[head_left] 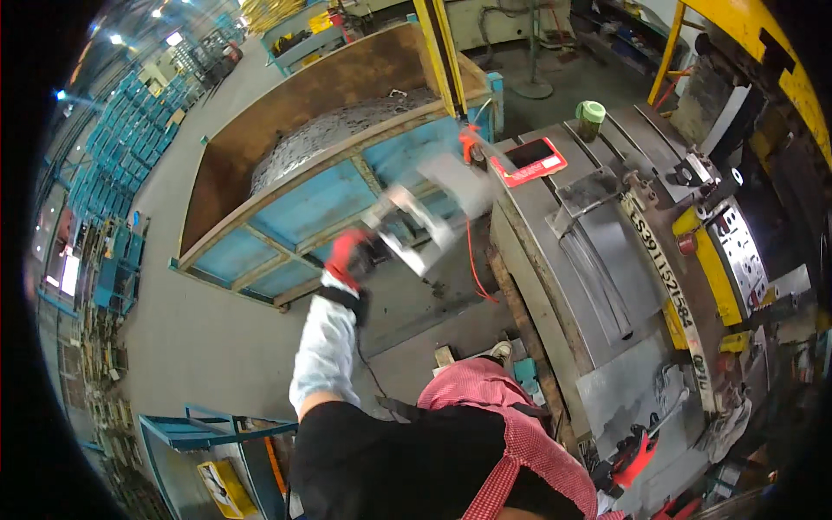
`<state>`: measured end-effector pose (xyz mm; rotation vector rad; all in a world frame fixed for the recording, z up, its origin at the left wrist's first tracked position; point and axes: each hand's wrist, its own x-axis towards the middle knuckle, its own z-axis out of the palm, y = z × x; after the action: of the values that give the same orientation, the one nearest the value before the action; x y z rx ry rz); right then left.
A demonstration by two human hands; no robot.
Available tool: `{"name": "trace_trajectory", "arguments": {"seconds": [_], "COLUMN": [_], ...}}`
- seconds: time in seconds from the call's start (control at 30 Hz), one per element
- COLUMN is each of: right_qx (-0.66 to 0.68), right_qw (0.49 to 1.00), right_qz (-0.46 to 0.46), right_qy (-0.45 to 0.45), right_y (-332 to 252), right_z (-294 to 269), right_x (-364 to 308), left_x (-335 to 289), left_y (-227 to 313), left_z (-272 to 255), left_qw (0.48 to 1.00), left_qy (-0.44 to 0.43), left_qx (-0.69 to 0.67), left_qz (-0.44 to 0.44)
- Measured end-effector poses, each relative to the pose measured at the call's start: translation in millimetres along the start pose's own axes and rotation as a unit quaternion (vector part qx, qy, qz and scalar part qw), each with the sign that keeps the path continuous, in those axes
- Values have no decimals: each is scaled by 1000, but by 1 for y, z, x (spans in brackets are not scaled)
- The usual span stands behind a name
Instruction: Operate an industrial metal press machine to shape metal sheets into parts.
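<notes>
Left glove: your left hand (347, 257), in red and black, is stretched out in front of the bin; its fingers look clamped on the near edge of the metal piece, though blur hides the exact grip.
Metal piece: the grey, cut-out metal piece (461, 184) is in the air between the bin's near side and the tabletop; you have it clear of both, as far as the blur lets you judge.
Right glove: your right hand (631, 458) is low over the tabletop, its fingers apparently closed around a thin rod-like tool (672, 409).
Flat sheet: a grey sheet (620, 386) lies on the tabletop just beyond your right hand.
Bin: the blue-sided bin (299, 211) holds a heap of small metal pieces (325, 130).
Tabletop: on the slotted tabletop (539, 227) you have a green cup (590, 121) and, near it, a red flat case (513, 178); a yellow-and-steel block (735, 260) stands farther right.
Progress: you seem partway through; the piece is off the tabletop, but neither released nor set down, and the sheet lies flat, not lifted.
</notes>
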<state>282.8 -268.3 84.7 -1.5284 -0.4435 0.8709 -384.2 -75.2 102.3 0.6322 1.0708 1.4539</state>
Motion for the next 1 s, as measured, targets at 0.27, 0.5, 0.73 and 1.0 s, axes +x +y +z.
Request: {"name": "trace_trajectory", "arguments": {"seconds": [0.27, 0.5, 0.73, 1.0], "right_qx": [-22, -61, -114, -117], "right_qw": [986, 975, 969, 967], "right_qz": [38, -26, 25, 23], "right_qy": [-160, -213, -216, -224], "right_y": [-14, -42, -43, -91], "right_z": [52, 87, 102, 104], "right_x": [26, 53, 135, 32], "left_x": [139, 58, -4, 29], "left_y": [38, -162, -213, -256], "left_z": [95, 237, 329, 329], "left_qw": [991, 881, 789, 817], "left_qy": [45, -381, -482, -363], "left_qx": [-111, 151, 127, -273], "left_qz": [56, -235, -359, -355]}}
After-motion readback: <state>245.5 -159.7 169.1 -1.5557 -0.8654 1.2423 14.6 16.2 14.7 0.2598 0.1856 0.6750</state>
